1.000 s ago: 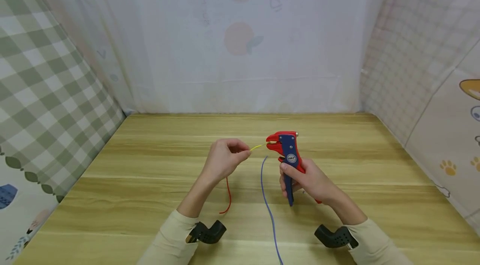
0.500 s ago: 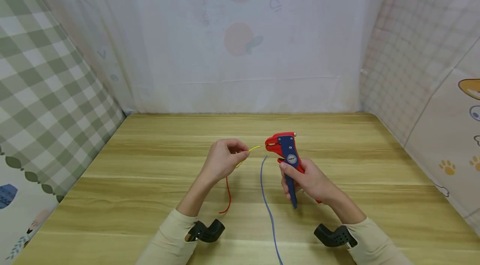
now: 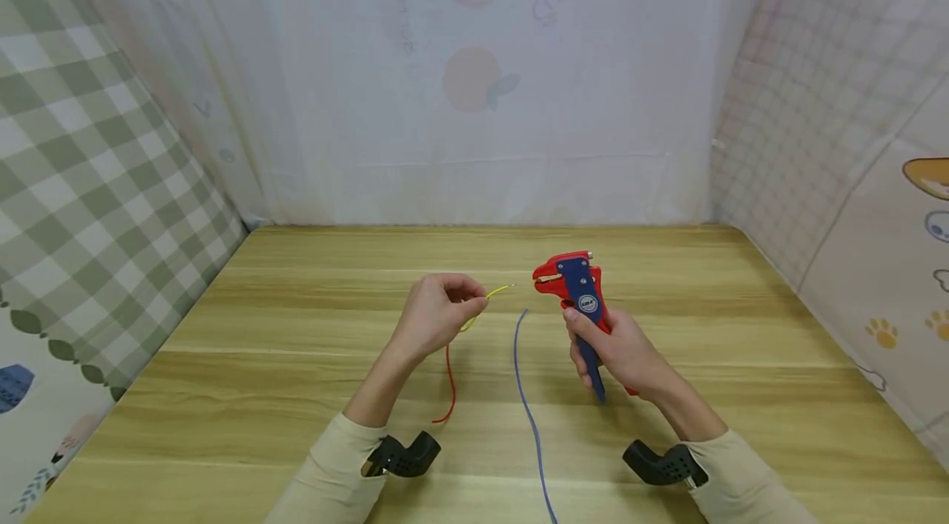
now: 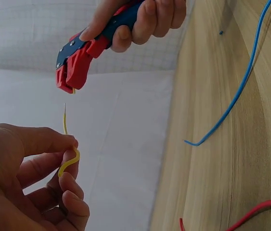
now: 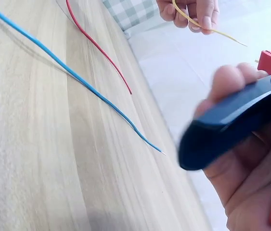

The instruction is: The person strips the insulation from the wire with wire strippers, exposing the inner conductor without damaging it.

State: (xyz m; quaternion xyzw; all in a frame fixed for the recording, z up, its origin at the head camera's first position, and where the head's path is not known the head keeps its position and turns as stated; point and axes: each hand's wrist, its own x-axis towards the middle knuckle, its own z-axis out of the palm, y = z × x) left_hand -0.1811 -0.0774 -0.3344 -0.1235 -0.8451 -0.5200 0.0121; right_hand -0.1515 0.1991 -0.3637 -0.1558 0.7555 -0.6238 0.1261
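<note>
Between thumb and forefinger, my left hand (image 3: 439, 314) pinches a yellow wire (image 4: 65, 122), whose end points toward the tool and shows a short bare metal tip. My right hand (image 3: 621, 353) grips the handles of a red and blue wire stripper (image 3: 577, 285), held above the table. A small gap separates its jaws from the wire tip. In the left wrist view a bit of yellow insulation (image 4: 74, 90) sticks out of the jaws. The rest of the yellow wire bends down behind my left fingers and is partly hidden.
On the wooden table (image 3: 296, 343) a blue wire (image 3: 535, 425) runs lengthwise between the hands, its far end bare in the right wrist view. A red wire (image 3: 453, 392) lies under my left hand. A tiny blue piece (image 4: 221, 32) rests near the stripper side.
The stripper has moved right, off the yellow wire's end that was in its jaws, leaving a bare tip in sight. My left hand has shifted slightly left.
</note>
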